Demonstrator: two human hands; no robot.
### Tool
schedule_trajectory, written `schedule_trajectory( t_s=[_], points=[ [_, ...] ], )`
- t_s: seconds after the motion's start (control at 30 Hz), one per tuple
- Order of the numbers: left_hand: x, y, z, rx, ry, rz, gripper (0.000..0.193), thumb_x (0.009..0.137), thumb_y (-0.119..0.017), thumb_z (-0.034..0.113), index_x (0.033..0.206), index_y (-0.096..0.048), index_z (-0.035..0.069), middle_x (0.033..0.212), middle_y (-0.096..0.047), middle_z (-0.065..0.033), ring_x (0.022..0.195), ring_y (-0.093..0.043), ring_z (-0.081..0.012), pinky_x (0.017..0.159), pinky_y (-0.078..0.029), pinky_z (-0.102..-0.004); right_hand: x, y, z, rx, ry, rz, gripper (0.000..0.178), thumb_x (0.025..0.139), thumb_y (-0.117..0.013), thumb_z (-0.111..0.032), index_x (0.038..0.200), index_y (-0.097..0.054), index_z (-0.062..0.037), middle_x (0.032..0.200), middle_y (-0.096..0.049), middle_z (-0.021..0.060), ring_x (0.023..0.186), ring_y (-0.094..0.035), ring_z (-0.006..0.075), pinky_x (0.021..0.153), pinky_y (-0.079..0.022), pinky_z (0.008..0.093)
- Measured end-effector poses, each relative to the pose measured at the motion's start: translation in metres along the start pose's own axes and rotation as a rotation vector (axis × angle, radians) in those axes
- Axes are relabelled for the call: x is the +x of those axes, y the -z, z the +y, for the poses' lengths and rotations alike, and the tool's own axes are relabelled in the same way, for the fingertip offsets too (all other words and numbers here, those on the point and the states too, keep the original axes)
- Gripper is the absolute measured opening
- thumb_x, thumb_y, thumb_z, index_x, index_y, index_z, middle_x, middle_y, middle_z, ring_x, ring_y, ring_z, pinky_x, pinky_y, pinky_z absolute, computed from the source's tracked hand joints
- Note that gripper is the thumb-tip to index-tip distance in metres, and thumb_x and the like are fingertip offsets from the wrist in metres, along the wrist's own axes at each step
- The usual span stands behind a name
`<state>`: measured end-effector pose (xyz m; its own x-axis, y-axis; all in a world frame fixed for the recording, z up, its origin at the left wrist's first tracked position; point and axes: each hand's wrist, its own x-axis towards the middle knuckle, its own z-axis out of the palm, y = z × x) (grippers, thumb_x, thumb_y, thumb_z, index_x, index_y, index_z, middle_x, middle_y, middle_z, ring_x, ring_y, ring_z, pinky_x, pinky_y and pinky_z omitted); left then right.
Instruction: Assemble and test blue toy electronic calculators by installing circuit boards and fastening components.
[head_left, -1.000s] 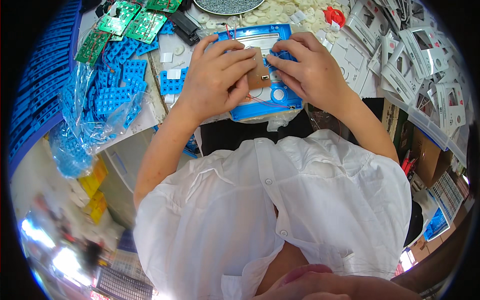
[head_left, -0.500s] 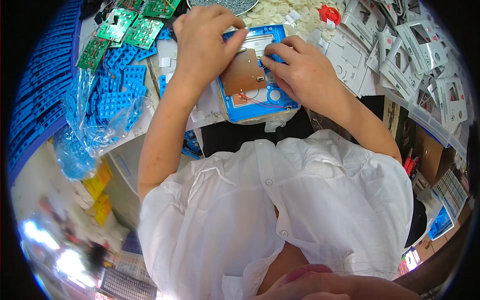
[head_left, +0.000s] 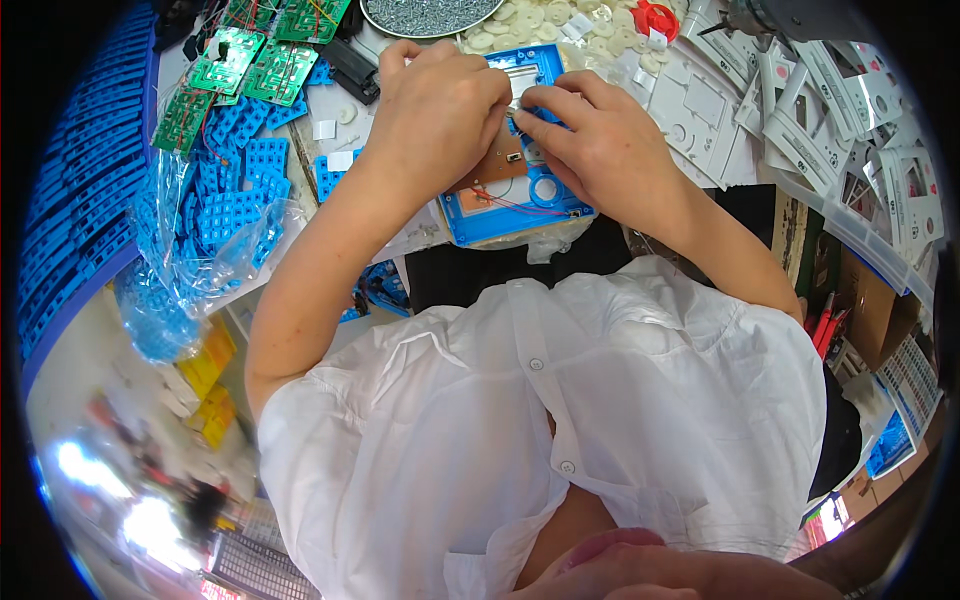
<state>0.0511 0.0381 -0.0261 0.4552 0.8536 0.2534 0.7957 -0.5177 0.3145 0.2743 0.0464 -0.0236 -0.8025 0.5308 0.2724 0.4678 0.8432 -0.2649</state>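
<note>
In front of me lies a blue plastic housing (head_left: 480, 232) with a brown circuit board (head_left: 498, 168) in it. Thin red wires run over its lower part. My left hand (head_left: 440, 115) is over the board's upper left, fingers curled in and closed, thumb and fingertips near the board's upper edge. Opposite it, my right hand (head_left: 605, 130) reaches over the housing's right side, with thumb and index finger pinched by the same spot. A tiny light-coloured bit shows between the fingertips, too small to name. My left hand hides the housing's upper left.
A round dish of small screws (head_left: 430, 18) stands at the back, beside pale plastic discs (head_left: 540, 22). Green circuit boards (head_left: 228, 60) and bagged blue keypads (head_left: 235, 210) are at left. White printed panels (head_left: 830, 125) pile up at right, under a dark grey pointed object (head_left: 770, 18).
My left hand has shifted right and down over the board, its fingers now curled against the right fingertips. A dark grey object has come in at top right.
</note>
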Motion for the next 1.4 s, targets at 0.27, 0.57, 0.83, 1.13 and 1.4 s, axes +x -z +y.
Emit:
schedule_trajectory(
  t_s=[0.27, 0.57, 0.83, 1.13, 1.4],
  points=[
    [0.025, 0.009, 0.012, 0.216, -0.165, -0.209, 0.016, 0.063, -0.085, 0.022, 0.073, -0.076, 0.013, 0.077, -0.072, -0.0040, 0.088, -0.068, -0.0236, 0.087, -0.042, -0.0454, 0.000, -0.001, 0.002, 0.041, -0.010, -0.006, 0.028, 0.078, -0.073, -0.015, 0.104, -0.072, -0.0056, 0.109, -0.064, 0.0045, 0.105, -0.060, 0.0260, 0.080, -0.054, 0.0384],
    [0.040, 0.007, 0.024, 0.197, -0.146, -0.357, 0.024, 0.060, -0.089, 0.023, 0.078, -0.077, 0.014, 0.079, -0.074, -0.0049, 0.086, -0.069, -0.0246, 0.079, -0.044, -0.0442, -0.012, -0.006, -0.010, 0.161, -0.130, 0.085, 0.028, 0.081, -0.074, -0.007, 0.109, -0.072, -0.0041, 0.125, -0.062, 0.0120, 0.117, -0.057, 0.0340, 0.088, -0.057, 0.0418],
    [0.063, 0.005, 0.011, 0.125, -0.002, -0.591, 0.019, 0.074, -0.083, 0.017, 0.092, -0.079, 0.011, 0.091, -0.077, -0.0104, 0.089, -0.076, -0.0282, 0.075, -0.057, -0.0422, -0.015, -0.008, -0.007, 0.165, -0.128, 0.084, 0.033, 0.083, -0.072, -0.007, 0.116, -0.071, -0.0044, 0.131, -0.059, 0.0135, 0.121, -0.055, 0.0342, 0.092, -0.057, 0.0407],
    [0.070, 0.009, 0.010, 0.155, 0.008, -0.689, 0.015, 0.081, -0.072, 0.019, 0.086, -0.077, 0.006, 0.090, -0.075, -0.0178, 0.087, -0.073, -0.0357, 0.077, -0.056, -0.0465, -0.015, -0.009, -0.004, 0.161, -0.111, 0.083, 0.033, 0.084, -0.073, -0.009, 0.117, -0.070, -0.0066, 0.127, -0.062, 0.0103, 0.120, -0.055, 0.0334, 0.093, -0.057, 0.0404],
    [0.068, 0.003, 0.008, 0.123, 0.051, -0.661, 0.016, 0.076, -0.081, 0.018, 0.090, -0.080, 0.011, 0.092, -0.077, -0.0124, 0.087, -0.076, -0.0299, 0.072, -0.060, -0.0430, -0.015, -0.012, -0.002, 0.158, -0.111, 0.067, 0.033, 0.084, -0.072, -0.011, 0.117, -0.070, -0.0080, 0.126, -0.062, 0.0090, 0.120, -0.056, 0.0327, 0.094, -0.056, 0.0404]
  ],
)
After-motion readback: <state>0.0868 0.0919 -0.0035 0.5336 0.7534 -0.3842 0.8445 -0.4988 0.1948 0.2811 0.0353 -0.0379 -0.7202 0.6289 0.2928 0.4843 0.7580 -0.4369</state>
